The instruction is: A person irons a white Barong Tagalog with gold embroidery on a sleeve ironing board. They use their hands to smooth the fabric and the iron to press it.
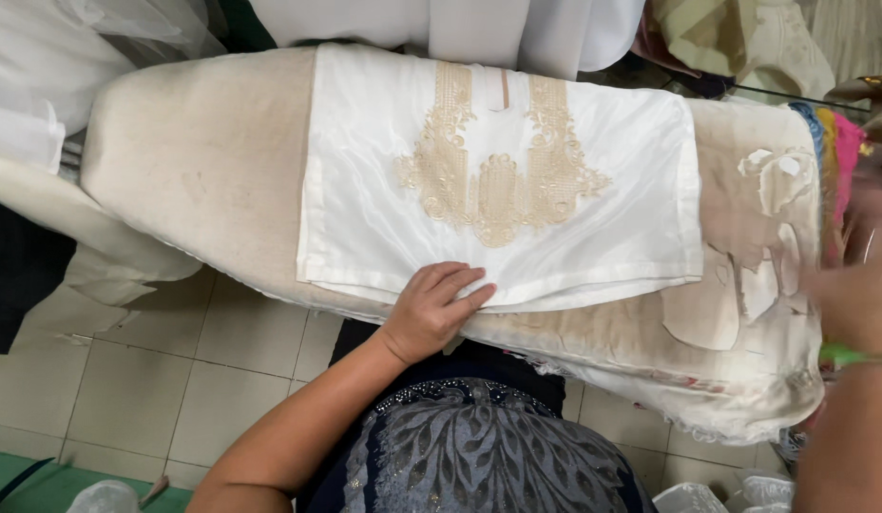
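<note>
No pkgs, labels, signs or screens in view.

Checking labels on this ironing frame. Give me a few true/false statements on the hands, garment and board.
1. The left hand rests on the near edge of the white garment. True.
2. The garment lies crumpled in a heap. False: it lies folded flat on the ironing board.
3. The garment's embroidery is beige. True.
4. The right hand presses the embroidery. False: it is blurred at the right edge, off the garment.
5. The board's cover is worn at its right end. True.
</note>
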